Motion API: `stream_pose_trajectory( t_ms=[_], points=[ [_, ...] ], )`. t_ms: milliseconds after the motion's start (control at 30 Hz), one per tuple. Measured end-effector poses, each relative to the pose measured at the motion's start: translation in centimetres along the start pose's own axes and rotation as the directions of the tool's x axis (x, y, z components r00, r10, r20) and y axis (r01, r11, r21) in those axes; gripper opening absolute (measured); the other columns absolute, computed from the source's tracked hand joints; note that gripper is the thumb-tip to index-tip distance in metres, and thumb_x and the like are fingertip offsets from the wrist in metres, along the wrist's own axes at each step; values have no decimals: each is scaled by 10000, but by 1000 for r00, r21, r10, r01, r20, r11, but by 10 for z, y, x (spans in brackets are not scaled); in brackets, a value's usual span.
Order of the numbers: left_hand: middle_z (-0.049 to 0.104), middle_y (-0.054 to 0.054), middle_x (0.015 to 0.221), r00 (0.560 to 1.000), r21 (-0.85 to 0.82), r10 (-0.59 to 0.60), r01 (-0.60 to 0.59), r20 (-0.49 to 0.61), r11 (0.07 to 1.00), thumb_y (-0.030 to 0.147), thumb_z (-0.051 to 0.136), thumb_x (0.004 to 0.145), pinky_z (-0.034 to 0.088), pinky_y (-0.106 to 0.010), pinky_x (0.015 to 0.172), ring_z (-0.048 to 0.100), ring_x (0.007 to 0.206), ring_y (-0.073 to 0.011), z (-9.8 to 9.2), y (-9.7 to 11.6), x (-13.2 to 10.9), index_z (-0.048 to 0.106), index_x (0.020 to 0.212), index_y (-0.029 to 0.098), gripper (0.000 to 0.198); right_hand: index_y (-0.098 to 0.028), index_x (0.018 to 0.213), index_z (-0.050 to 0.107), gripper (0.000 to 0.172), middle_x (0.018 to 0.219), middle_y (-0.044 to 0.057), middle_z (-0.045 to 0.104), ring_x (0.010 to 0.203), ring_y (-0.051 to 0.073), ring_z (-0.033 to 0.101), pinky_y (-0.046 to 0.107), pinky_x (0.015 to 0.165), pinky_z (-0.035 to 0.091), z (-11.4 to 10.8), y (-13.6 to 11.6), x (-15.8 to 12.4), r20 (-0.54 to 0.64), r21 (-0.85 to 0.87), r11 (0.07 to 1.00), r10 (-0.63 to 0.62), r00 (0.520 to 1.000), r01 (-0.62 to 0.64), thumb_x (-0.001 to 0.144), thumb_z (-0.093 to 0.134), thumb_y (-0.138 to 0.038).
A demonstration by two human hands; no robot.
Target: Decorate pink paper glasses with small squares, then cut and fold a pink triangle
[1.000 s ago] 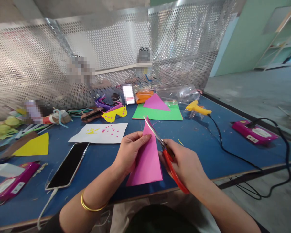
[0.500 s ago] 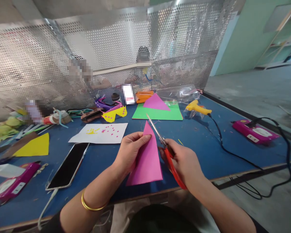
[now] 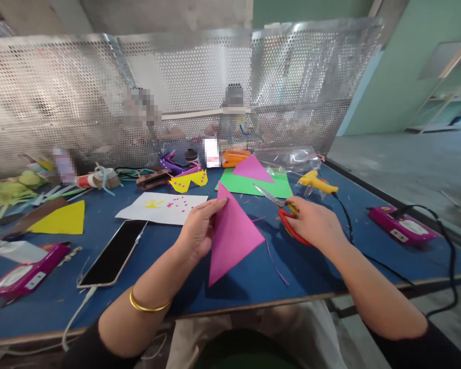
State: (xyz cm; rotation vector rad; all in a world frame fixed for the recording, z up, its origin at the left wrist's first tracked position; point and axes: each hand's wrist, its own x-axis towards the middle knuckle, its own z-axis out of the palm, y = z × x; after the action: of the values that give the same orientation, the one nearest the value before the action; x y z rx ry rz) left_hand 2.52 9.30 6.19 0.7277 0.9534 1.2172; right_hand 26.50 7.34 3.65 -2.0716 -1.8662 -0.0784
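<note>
My left hand [image 3: 197, 228] pinches the upper left edge of a pink triangular sheet [image 3: 234, 236], held tilted above the blue table. To its right, my right hand [image 3: 317, 220] is closed round the handles of red-handled scissors [image 3: 290, 220]. Their blades point up and left, apart from the sheet. A thin pink strip [image 3: 275, 264] lies on the table below the scissors. Behind the blades, another pink piece [image 3: 253, 169] rests on a green sheet [image 3: 278, 187].
A yellow glue gun [image 3: 317, 182] and a magenta power strip [image 3: 403, 225] stand right, with black cords. A phone [image 3: 115, 251], a white paper with dots [image 3: 142, 207], a yellow mask [image 3: 188, 181] and a yellow piece [image 3: 63, 218] lie left. A perforated metal screen [image 3: 200, 66] rises behind.
The scissors have moved right, away from the pink sheet. The sheet has turned in my left hand, its right corner now pointing outward. A thin pink strip now shows on the table.
</note>
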Motion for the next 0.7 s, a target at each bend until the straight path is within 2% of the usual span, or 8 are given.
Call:
stream_pose_trajectory(
  t_ms=[200,267,367,433,467,533,600,700],
  points=[
    [627,26,578,996,-55,60,-63,-68,996,233,817,577,354,-195,434,524,495,-77,-6,5,9,674,651,143,184,-194,899,732,186,858,102,729,831,263,672,324,681,435,16,21,30,38,31,983,-180,983,179,768,612,-248],
    [653,16,617,994,-66,80,-84,-70,994,248,828,572,377,-197,458,548,525,-84,-6,5,11,697,692,142,207,-179,882,736,189,934,116,723,886,259,667,341,748,460,11,18,32,12,90,974,-211,977,209,798,575,-233],
    [680,10,658,991,-75,116,-121,-72,990,273,851,561,403,-198,499,571,561,-88,-7,3,12,724,748,146,259,-191,993,713,319,1026,95,723,925,225,670,337,781,491,-3,-6,27,-29,221,944,-246,969,246,927,433,-329],
    [691,8,672,988,-80,132,-138,-74,987,282,861,556,411,-199,517,578,572,-89,-8,1,13,732,756,148,273,-218,1019,697,377,936,45,743,842,185,686,298,718,511,-11,-29,23,1,363,888,-304,953,283,952,393,-430],
    [693,8,674,988,-84,137,-143,-77,986,283,863,552,414,-198,521,578,573,-88,-8,1,14,733,751,148,273,-200,990,701,357,892,49,744,800,192,684,305,691,510,-12,-40,21,48,537,810,-307,951,234,910,476,-466],
    [690,11,660,987,-98,136,-144,-85,985,277,867,547,414,-193,517,574,565,-86,-9,1,16,729,729,147,262,-189,848,699,265,762,23,722,684,172,648,299,647,487,-10,-59,22,92,724,675,-295,951,139,790,644,-441],
    [686,10,644,988,-122,117,-129,-101,984,260,863,551,421,-189,512,577,560,-88,-9,3,18,719,705,148,239,-181,719,666,189,631,-7,664,576,140,581,282,589,451,-2,-70,27,109,801,593,-279,954,82,724,687,-369],
    [679,-9,620,991,-160,50,-69,-123,985,225,848,569,451,-200,514,591,552,-104,-9,4,21,696,661,142,196,-175,676,639,189,567,-25,613,519,119,535,270,548,437,11,-71,36,123,842,537,-288,950,54,703,672,-359]
  ],
)
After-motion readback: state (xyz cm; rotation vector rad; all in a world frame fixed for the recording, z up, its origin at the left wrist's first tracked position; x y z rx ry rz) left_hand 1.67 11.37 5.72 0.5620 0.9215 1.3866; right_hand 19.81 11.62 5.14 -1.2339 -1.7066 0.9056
